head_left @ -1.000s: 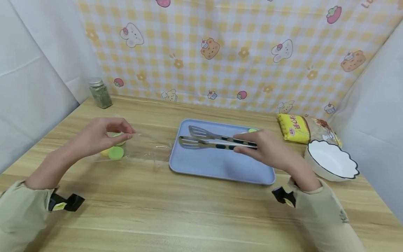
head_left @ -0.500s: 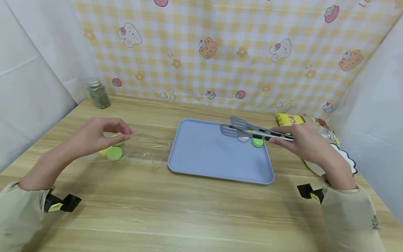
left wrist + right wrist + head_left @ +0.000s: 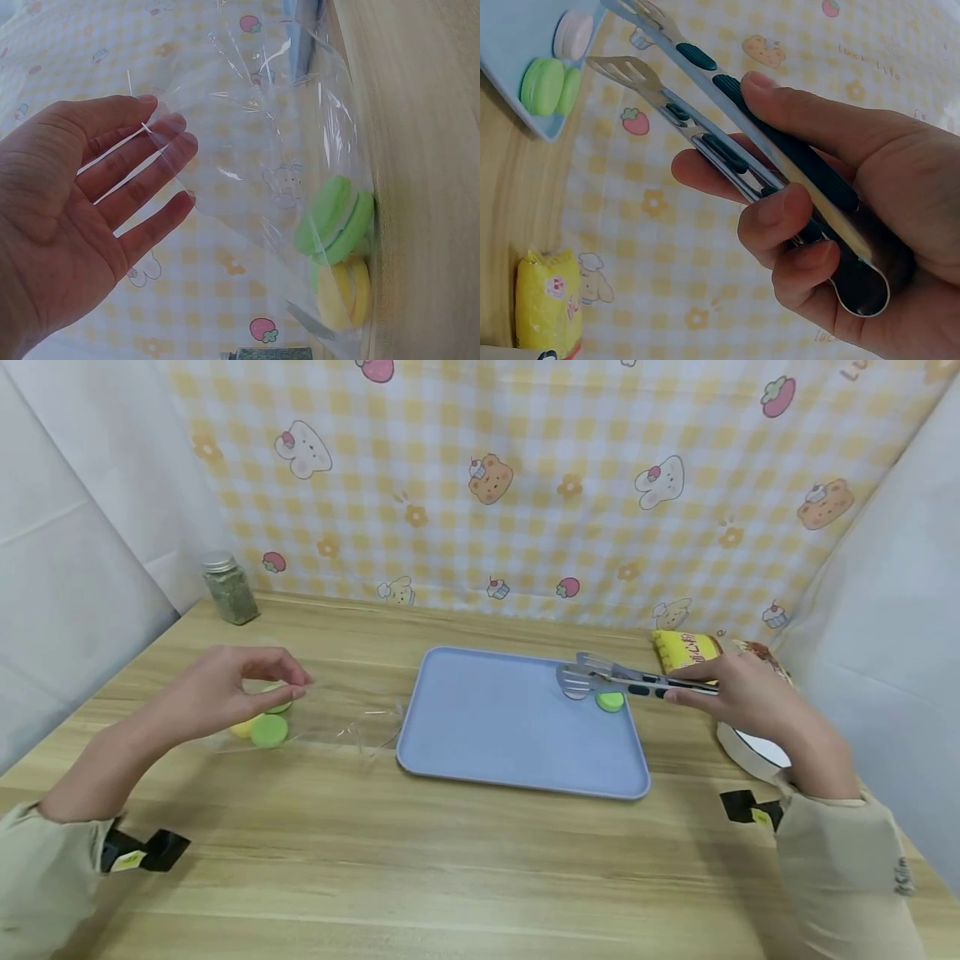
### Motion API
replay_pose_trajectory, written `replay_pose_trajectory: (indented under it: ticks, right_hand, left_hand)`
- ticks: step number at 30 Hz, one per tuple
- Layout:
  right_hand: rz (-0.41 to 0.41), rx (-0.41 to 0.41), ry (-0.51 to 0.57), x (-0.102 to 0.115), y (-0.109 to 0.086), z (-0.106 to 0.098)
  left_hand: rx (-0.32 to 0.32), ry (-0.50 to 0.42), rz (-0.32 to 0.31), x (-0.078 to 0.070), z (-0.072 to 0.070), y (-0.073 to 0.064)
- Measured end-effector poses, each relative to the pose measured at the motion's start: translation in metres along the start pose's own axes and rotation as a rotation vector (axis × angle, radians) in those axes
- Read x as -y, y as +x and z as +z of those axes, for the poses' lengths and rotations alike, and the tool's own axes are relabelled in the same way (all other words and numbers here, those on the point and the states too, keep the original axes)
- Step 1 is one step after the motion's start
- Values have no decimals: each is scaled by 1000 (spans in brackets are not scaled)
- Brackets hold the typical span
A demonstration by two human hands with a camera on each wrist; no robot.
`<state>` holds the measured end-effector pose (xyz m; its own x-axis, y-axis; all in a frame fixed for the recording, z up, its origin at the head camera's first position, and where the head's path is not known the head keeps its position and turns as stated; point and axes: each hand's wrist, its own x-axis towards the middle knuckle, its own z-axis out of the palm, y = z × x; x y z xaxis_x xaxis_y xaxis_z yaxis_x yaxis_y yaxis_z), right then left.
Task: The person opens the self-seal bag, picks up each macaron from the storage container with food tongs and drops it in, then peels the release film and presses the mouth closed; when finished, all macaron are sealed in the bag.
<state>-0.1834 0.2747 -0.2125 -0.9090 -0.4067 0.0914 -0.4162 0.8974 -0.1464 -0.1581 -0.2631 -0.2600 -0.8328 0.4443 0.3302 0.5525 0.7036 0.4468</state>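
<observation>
My left hand (image 3: pixel 236 693) pinches the edge of a clear plastic bag (image 3: pixel 247 150) between thumb and fingertips, raising its mouth. Inside the bag lie green macarons (image 3: pixel 337 221) and a yellow macaron (image 3: pixel 345 292). My right hand (image 3: pixel 750 693) grips slotted metal tongs (image 3: pixel 735 135) with dark green grips; the tongs' ends stand apart with nothing between them. Those ends hover over the far right part of a blue tray (image 3: pixel 517 718). On the tray sit a green macaron (image 3: pixel 547 86) and a pale pinkish macaron (image 3: pixel 574 34), the latter mostly behind the tongs in the head view.
At the back left stands a glass jar (image 3: pixel 231 593) of dried herbs with a metal lid. A yellow food packet (image 3: pixel 684 648) lies at the back right, partly behind my right hand. A white scalloped bowl (image 3: pixel 750 752) is beneath my right wrist.
My right hand has carried the tongs rightward across the tray, to above the macarons at its far right. The left hand keeps its hold on the bag, nearly still.
</observation>
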Motion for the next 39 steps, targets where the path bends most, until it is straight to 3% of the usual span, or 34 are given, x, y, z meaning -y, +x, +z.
replay_pose_trajectory:
  ticks: [5,16,22,26,30,33,39]
  right_hand:
    - [5,12,-6,-3,0,2]
    - [-69,-34,-61,-3,3,8]
    - [-116,-139,-41,4,1,4]
    - [-168,-171,0,19,-1,0]
    - [-326,-181,99,41,3,-1]
    - [-427,-161,158,62,10,1]
    - [-540,-82,222,106,29,11]
  left_hand:
    - [-8,10,3,0,0,0]
    - [3,9,2,-1,1,-1]
    - [6,12,12,-2,0,0]
    - [5,14,15,-2,0,1]
    - [-4,27,-13,-4,-1,0]
    - [-4,46,-32,-4,-3,0]
    - [-1,56,-31,-5,-2,0]
